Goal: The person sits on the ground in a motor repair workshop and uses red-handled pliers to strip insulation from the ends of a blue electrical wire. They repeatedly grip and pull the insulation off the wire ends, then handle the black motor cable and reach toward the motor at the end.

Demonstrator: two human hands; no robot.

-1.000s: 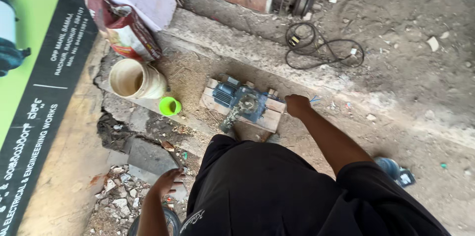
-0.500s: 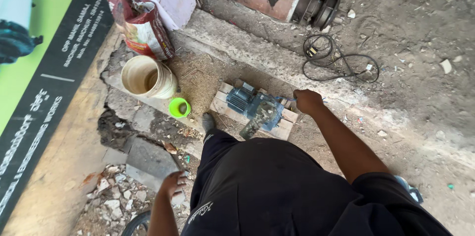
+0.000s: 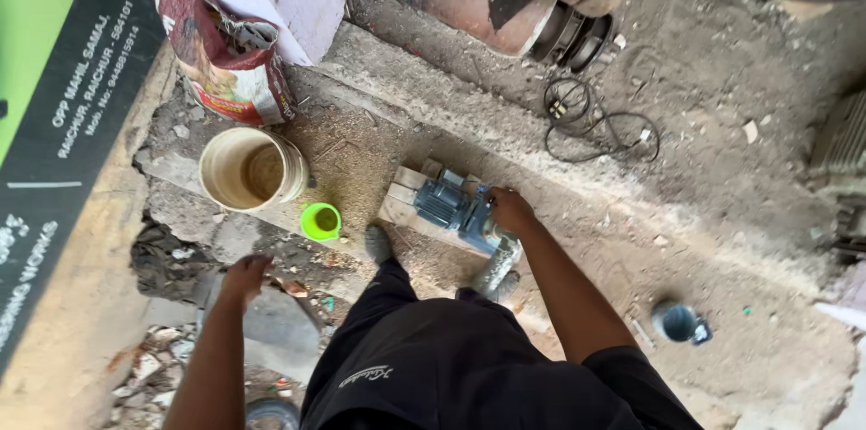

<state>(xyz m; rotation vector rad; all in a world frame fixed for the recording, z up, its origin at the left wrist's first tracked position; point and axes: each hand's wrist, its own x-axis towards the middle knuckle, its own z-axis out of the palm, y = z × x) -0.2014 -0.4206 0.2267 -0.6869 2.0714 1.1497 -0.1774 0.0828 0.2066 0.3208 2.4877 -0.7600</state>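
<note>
The person stands bent over a small blue electric motor pump (image 3: 451, 204) bolted on a pale wooden pallet base (image 3: 401, 200) that sits on the dusty concrete ledge (image 3: 379, 137). The pump lies straight ahead of the body and slightly to the person's right, its long axis running from upper left to lower right across the ledge. The right hand (image 3: 511, 210) is plainly the nearer one: it rests on the pump's right end with the fingers curled over it, though whether it grips or merely presses I cannot tell. The left hand (image 3: 245, 273) hangs well apart to the left, above grey rubble and a flat stone (image 3: 280, 322), fingers loosely bent and holding nothing. Left of the pump stands a cream plastic bucket (image 3: 216, 179), open, with what looks like a brownish residue at its bottom; just beside it sits a small bright green plastic cup (image 3: 320, 221), whose contents I cannot make out. Behind them leans a crumpled red and white printed sack (image 3: 225, 55). A black coiled cable (image 3: 586, 119) lies on the dirt beyond.
</note>
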